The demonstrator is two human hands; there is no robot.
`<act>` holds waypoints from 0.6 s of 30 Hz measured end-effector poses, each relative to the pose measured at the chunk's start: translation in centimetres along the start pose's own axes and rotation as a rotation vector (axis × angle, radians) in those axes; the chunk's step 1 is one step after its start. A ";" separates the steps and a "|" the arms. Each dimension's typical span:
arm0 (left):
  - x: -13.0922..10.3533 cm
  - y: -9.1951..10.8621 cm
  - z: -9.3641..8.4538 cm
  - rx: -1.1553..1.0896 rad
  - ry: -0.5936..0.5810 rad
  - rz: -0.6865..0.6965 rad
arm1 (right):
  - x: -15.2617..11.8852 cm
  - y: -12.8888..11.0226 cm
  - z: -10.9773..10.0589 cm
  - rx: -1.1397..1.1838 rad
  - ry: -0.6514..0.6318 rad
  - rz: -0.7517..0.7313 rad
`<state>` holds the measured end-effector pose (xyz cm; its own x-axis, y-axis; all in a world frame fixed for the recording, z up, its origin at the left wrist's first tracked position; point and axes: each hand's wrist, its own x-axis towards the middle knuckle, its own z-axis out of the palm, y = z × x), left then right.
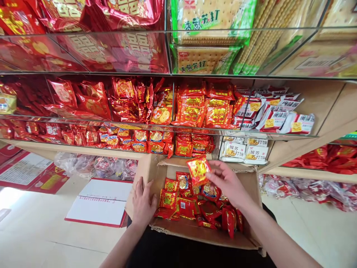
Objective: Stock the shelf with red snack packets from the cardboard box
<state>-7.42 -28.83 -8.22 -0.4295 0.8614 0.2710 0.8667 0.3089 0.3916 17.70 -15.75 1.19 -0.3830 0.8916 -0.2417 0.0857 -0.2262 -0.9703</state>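
Note:
My right hand [227, 182] pinches a small red-and-gold snack packet [198, 170] by its right edge, held above an open cardboard box [192, 232]. Inside the box lie several loose red packets [187, 208], with gold print and some round blue-edged labels. My left hand [143, 203] rests on the box's left flap, its fingers stretched out and holding nothing. The box sits at my lap, its far edge against the lowest shelf. Part of its contents is hidden behind my right hand and forearm.
Glass-fronted shelves [111, 124] hold rows of red packets, white cracker packets [245, 152] and large green-edged cracker packs [212, 22]. A flattened white-and-red carton [97, 203] lies on the floor at left. Clear bags of goods [103, 167] sit under the shelving.

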 end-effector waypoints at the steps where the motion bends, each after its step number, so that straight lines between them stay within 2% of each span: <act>1: -0.2 -0.1 0.2 0.039 -0.024 -0.002 | 1.2 -0.6 0.0 0.056 0.049 0.017; 3: -0.4 -0.1 0.4 0.077 -0.047 -0.006 | 3.7 -1.3 0.3 0.162 0.106 0.046; 5: -0.5 0.0 0.3 0.089 -0.055 -0.012 | 6.1 -1.3 1.2 0.261 0.109 0.052; 9: -0.7 0.0 0.1 0.089 -0.066 -0.022 | 10.1 -0.6 3.8 0.318 0.164 -0.053; 13: -1.0 -0.4 0.3 0.076 -0.052 -0.034 | 12.9 0.0 5.6 -0.041 0.265 -0.262; 18: -1.3 -0.7 0.6 0.052 -0.039 -0.032 | 14.5 -0.1 5.8 -0.821 0.300 -0.522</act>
<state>-7.27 -29.91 -9.38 -0.4477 0.8656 0.2245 0.8654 0.3561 0.3526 6.77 -5.13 -2.16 -0.3159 0.8892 0.3309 0.6219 0.4575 -0.6355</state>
